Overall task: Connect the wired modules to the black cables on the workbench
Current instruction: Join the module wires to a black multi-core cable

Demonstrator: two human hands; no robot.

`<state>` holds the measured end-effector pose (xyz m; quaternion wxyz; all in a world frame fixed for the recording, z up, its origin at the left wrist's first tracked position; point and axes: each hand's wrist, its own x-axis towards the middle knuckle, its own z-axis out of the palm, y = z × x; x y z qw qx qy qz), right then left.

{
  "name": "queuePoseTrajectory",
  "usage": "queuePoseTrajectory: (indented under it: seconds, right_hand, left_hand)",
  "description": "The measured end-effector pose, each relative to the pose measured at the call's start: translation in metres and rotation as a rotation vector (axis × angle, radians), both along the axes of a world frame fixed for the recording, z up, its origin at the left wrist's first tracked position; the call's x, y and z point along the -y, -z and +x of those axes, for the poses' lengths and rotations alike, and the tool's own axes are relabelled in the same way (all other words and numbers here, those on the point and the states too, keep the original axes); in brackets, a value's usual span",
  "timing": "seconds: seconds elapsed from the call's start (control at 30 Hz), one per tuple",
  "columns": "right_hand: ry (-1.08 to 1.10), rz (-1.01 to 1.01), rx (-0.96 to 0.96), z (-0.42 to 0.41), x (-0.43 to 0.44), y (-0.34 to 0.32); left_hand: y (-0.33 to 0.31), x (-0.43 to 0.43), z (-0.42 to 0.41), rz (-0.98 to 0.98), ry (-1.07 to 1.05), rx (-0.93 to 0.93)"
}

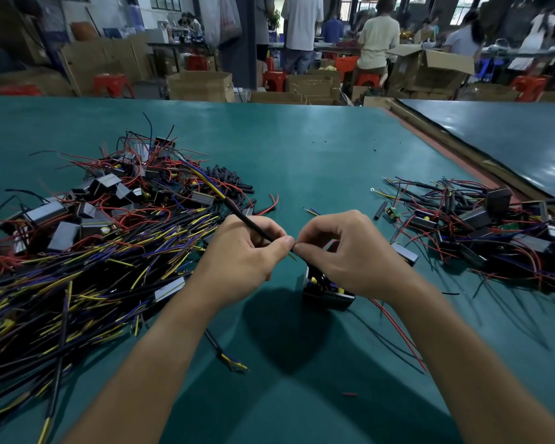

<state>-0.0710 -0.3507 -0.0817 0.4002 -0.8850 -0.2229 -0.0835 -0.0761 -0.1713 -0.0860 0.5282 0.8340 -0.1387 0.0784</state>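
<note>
Workbench (302, 149): green mat that carries everything below.
Left hand (247, 251): centre of frame, fingers curled; thumb and forefinger pinch the black cable (253, 224) close to its near end, and the cable runs up and left across the knuckles.
Right hand (346, 251): just right of centre, fingers curled; thumb and forefinger pinch a fine module lead (330, 244) against the cable's tip. Which lead it is cannot be told.
Module (326, 291): below the right hand, lower centre, resting on the mat.
Risk, joint: the bared ends are thin, so a slack pinch would probably let them slip apart.
Risk, drag: the red lead (394, 322) trails to the lower right, and a pull on it could tip the module.
Risk, snag: the cable's far end lies among the loose cable pile (77, 283) at left, and lifting it may drag neighbours along.
Risk, mismatch: the colours are hidden at the pinch, so a wrong pairing is possible.
</note>
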Motion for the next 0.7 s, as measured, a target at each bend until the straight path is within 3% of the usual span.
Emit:
queuePoseTrajectory:
  seconds: [0.37,0.57,0.7]
  right_hand:
    - [-0.034,0.047,-0.16,0.0056,0.0079,0.0018]
    - [-0.031,0.113,-0.216,0.0059,0.0091,0.0024]
    - [-0.095,0.183,-0.289,0.0042,0.0079,-0.0007]
  left_hand:
    - [0.0012,-0.0011,0.0055,-0.238,0.031,-0.148]
    - [-0.0041,-0.0035,0.0072,-0.463,-0.094,-0.203]
    - [-0.0042,-0.0043,0.0068,-0.496,-0.158,-0.186]
